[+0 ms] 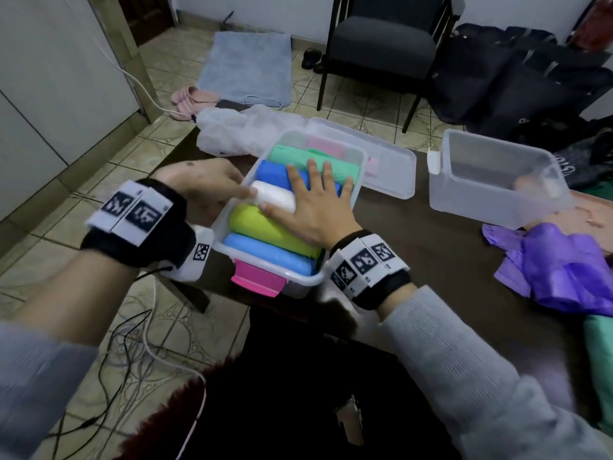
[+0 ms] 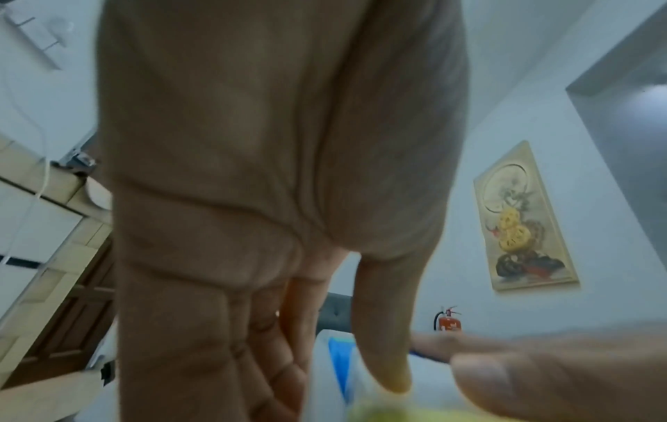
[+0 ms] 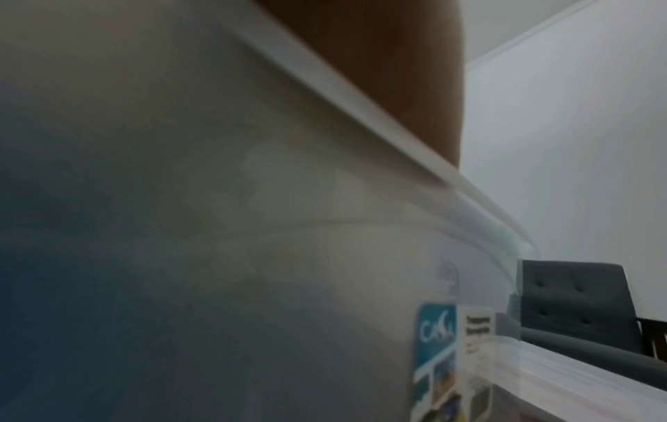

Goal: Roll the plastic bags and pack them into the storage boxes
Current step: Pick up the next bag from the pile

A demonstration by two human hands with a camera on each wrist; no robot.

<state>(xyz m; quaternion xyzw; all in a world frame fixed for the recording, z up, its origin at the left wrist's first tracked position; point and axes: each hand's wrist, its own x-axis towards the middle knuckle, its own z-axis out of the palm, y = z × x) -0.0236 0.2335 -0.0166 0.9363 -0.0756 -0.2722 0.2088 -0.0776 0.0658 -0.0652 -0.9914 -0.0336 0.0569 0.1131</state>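
A clear storage box [image 1: 300, 282] with a pink latch [image 1: 257, 277] stands on the dark table and holds several rolled bags side by side. From near to far they are a light blue roll [image 1: 265, 255], a yellow-green roll [image 1: 262, 224], a white roll [image 1: 277, 195], a blue roll [image 1: 272, 174] and a green roll [image 1: 298, 156]. My right hand [image 1: 311, 200] lies flat on the rolls with fingers spread. My left hand [image 1: 229, 187] reaches over the box's left wall, straight fingers touching the white roll's end. In the left wrist view my left hand [image 2: 274, 257] shows straight fingers.
The box's lid [image 1: 388, 161] lies behind it. A second clear box [image 1: 494, 180] stands to the right. A loose purple bag [image 1: 564, 270] and a green bag [image 1: 600, 346] lie at the table's right edge. A white plastic bag [image 1: 238, 131] lies at the back left.
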